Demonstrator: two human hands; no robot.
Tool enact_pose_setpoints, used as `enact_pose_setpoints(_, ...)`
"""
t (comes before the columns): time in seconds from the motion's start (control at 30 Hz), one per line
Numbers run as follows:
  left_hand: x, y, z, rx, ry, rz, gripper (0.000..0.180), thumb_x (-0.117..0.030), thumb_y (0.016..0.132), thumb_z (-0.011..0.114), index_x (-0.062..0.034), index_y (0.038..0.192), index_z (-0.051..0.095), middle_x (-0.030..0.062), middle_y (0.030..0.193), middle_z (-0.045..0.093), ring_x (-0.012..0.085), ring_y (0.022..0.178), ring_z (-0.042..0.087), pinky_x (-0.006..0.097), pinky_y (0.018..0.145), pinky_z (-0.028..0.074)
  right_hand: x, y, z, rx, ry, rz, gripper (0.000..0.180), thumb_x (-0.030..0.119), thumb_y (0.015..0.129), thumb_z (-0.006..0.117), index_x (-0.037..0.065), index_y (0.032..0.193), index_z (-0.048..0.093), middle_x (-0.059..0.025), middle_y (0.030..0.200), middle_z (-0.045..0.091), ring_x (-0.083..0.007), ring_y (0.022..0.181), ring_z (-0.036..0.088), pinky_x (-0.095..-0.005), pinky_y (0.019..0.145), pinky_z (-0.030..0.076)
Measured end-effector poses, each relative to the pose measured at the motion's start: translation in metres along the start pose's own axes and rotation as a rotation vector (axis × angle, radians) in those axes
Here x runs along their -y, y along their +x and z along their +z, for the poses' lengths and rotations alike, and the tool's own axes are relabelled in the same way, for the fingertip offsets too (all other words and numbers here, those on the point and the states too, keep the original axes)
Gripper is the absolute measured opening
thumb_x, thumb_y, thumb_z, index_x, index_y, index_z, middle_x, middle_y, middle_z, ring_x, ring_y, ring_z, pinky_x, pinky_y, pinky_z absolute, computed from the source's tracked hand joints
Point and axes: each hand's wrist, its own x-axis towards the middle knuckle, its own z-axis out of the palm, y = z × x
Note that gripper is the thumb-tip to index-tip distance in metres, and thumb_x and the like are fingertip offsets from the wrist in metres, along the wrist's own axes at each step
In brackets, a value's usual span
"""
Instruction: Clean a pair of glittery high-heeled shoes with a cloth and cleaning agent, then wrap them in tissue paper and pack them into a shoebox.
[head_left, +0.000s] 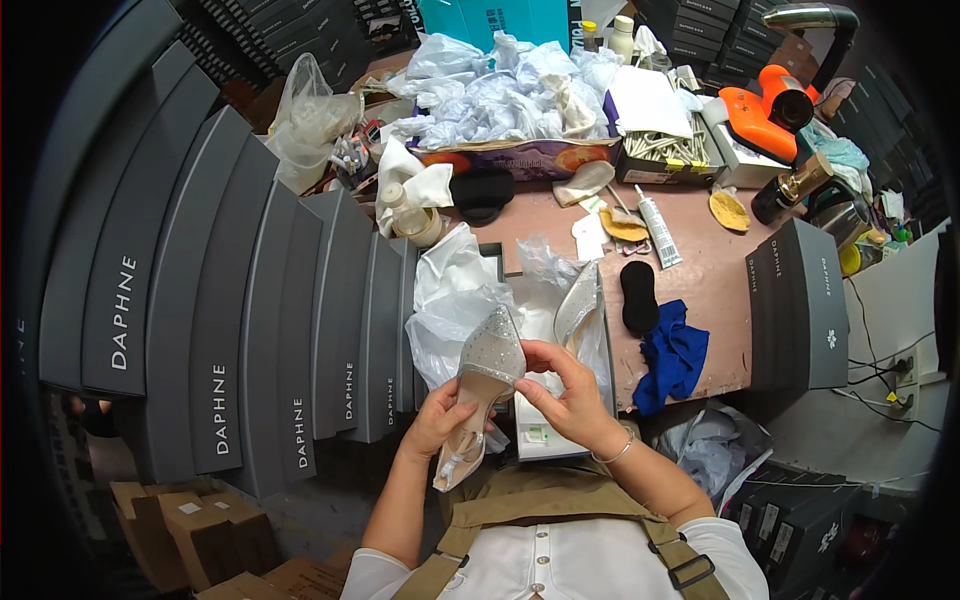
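Observation:
A glittery silver pointed-toe shoe [492,347] is held between my two hands, toe pointing away and heel toward me. My left hand [437,415] is closed around its middle, near the heel end. With thumb and fingers, my right hand [562,392] pinches the right edge of the toe part. Just beyond, the matching shoe [577,306] lies in white tissue inside an open shoebox [550,440]. Crumpled tissue and clear plastic [450,325] spread left of the held shoe. A small green-and-white packet [537,434] sits at the box's near end.
Stacks of dark grey shoeboxes [215,300] crowd the left; more boxes [800,305] stand right. A blue cloth [672,358], a black pad [639,298] and a white tube [657,228] lie on the table. Behind is a carton of crumpled paper [515,160]. An orange tool [765,110] stands far right.

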Motion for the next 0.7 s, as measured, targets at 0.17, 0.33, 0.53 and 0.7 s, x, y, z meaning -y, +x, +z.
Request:
enact_pose_setpoints(0.17, -0.010, -0.008, 0.008, 0.033, -0.053, -0.119, 0.042, -0.016, 0.090, 0.057, 0.0034, 0.125, 0.045, 0.0149, 0.097, 0.063, 0.0190, 0.080, 0.066, 0.030, 0.072, 0.056, 0.002, -0.004, 0.001, -0.017, -0.014, -0.004, 0.039, 0.007, 0.082, 0.069, 0.000, 0.117, 0.056, -0.0106, 0.099, 0.063, -0.0173, 0.089, 0.061, -0.0302, 0.081, 0.048)
enact_pose_setpoints(0.33, -0.005, -0.010, 0.010, 0.034, -0.128, -0.158, 0.045, -0.019, 0.086, 0.063, 0.0020, 0.123, 0.047, 0.0152, 0.091, 0.065, 0.0185, 0.069, 0.067, 0.027, 0.065, 0.057, 0.007, -0.005, 0.000, -0.021, -0.040, -0.015, 0.037, 0.008, 0.081, 0.070, 0.000, 0.114, 0.057, -0.0105, 0.095, 0.063, -0.0175, 0.086, 0.062, -0.0300, 0.079, 0.048)
enact_pose_setpoints(0.53, -0.007, -0.013, 0.013, 0.059, -0.166, -0.195, 0.045, -0.018, 0.086, 0.063, 0.0021, 0.123, 0.047, 0.0150, 0.091, 0.065, 0.0184, 0.068, 0.067, 0.027, 0.064, 0.057, 0.005, -0.010, 0.000, -0.033, -0.031, -0.003, 0.037, 0.009, 0.080, 0.072, 0.000, 0.113, 0.057, -0.0101, 0.092, 0.064, -0.0172, 0.085, 0.061, -0.0301, 0.079, 0.048)
enact_pose_setpoints(0.7, -0.015, -0.017, 0.019, 0.084, -0.164, -0.227, 0.044, -0.019, 0.087, 0.062, 0.0022, 0.123, 0.047, 0.0141, 0.091, 0.064, 0.0188, 0.070, 0.067, 0.028, 0.065, 0.057, 0.006, -0.012, -0.001, -0.018, -0.046, -0.021, 0.040, 0.012, 0.080, 0.073, 0.000, 0.114, 0.056, -0.0102, 0.093, 0.063, -0.0179, 0.085, 0.061, -0.0306, 0.078, 0.048)
